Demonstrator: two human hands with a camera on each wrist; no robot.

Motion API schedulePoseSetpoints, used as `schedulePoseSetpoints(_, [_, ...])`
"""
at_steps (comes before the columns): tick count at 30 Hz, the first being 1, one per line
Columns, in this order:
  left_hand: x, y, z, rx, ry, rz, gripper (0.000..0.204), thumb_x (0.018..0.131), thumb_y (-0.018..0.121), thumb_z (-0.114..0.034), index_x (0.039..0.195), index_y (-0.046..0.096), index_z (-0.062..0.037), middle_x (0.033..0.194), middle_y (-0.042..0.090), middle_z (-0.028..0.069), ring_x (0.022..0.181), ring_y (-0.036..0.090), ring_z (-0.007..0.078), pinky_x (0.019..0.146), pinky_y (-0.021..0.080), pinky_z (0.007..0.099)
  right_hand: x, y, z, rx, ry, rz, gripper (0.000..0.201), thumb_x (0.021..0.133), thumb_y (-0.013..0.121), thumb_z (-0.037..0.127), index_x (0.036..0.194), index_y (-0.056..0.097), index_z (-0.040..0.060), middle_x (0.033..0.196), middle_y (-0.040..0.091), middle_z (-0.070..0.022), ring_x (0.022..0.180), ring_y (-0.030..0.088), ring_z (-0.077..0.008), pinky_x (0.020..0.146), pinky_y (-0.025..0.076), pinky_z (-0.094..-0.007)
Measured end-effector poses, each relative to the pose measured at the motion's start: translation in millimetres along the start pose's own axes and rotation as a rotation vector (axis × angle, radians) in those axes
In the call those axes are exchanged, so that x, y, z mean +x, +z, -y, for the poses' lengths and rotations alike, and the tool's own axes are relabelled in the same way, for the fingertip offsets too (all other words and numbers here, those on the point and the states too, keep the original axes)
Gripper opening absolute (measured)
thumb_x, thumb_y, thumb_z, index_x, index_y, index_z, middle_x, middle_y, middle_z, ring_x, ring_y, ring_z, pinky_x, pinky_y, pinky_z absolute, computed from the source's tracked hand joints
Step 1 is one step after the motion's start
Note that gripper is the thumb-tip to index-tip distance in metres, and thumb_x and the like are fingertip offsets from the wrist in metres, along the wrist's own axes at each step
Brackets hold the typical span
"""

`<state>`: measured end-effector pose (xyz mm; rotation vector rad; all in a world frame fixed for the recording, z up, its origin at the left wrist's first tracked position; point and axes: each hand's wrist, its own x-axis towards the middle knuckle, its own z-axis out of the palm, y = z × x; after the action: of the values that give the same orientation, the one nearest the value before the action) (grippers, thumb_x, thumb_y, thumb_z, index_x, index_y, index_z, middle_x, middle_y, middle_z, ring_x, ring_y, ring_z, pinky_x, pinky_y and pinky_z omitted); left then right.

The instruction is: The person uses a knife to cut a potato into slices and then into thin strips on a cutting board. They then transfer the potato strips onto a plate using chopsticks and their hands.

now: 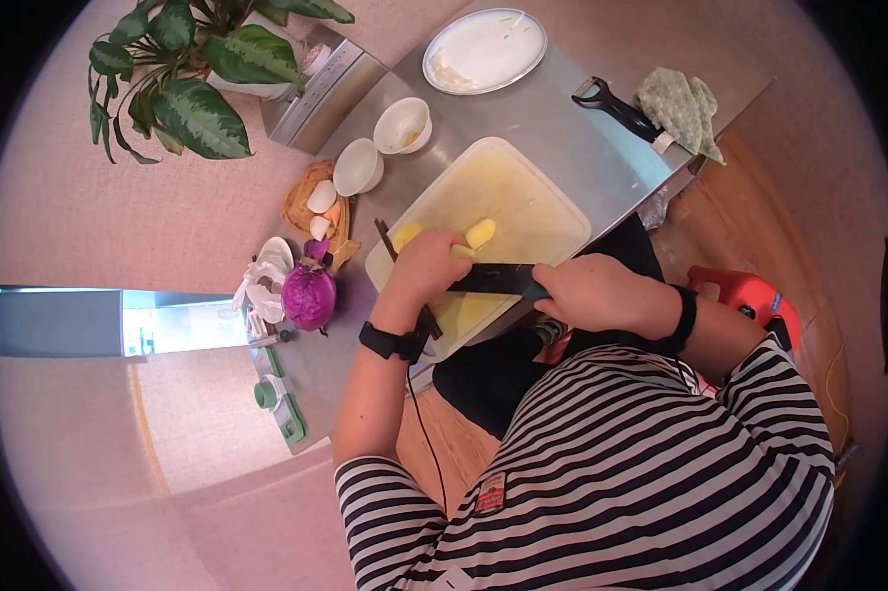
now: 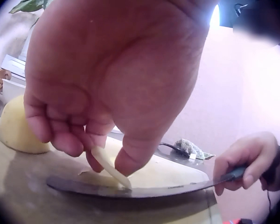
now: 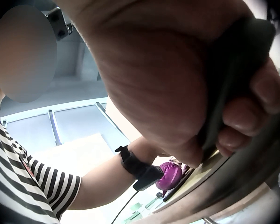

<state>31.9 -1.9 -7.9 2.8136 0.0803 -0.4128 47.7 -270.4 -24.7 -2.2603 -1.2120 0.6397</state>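
My left hand pinches a thin pale-yellow vegetable slice between thumb and fingers, low over the cutting board. My right hand grips the dark handle of a knife. Its blade runs along the lower end of the slice in the left wrist view; whether it cuts in cannot be told. A larger yellow piece stands beside the left hand, and another cut piece lies beyond it on the board.
Two white bowls and an oval plate stand behind the board. Left are a purple cabbage, a basket and a green-edged slicer. A black-handled peeler and green cloth lie right. A dark strip crosses the board's left side.
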Motion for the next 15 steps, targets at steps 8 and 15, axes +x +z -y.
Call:
schedulePoseSetpoints(8, [-1.9,-16.1,1.5,-0.188,-0.158,-0.111,0.027,0.087,0.061,-0.021,0.098,0.069,0.0022,0.082,0.067,0.0123,0.075,0.066,0.0245,0.073,0.052,0.0369,-6.1,-5.0,-11.9,-0.006,-0.080,-0.034,0.030,0.090,0.065,0.030,0.098,0.056,0.0024,0.074,0.064,-0.0180,0.075,0.066,-0.0384,0.066,0.052,-0.0469])
schedulePoseSetpoints(15, [11.5,10.6,4.1,-0.829,-0.224,-0.051,0.033,0.089,0.059,-0.010,0.119,0.060,0.0019,0.084,0.066,0.0097,0.069,0.066,0.0130,0.065,0.054,0.0265,-7.8,-4.5,-13.9,-0.002,-0.063,-0.009,0.030,0.089,0.065,0.030,0.098,0.056,0.0025,0.073,0.063,-0.0174,0.073,0.065,-0.0384,0.065,0.051,-0.0469])
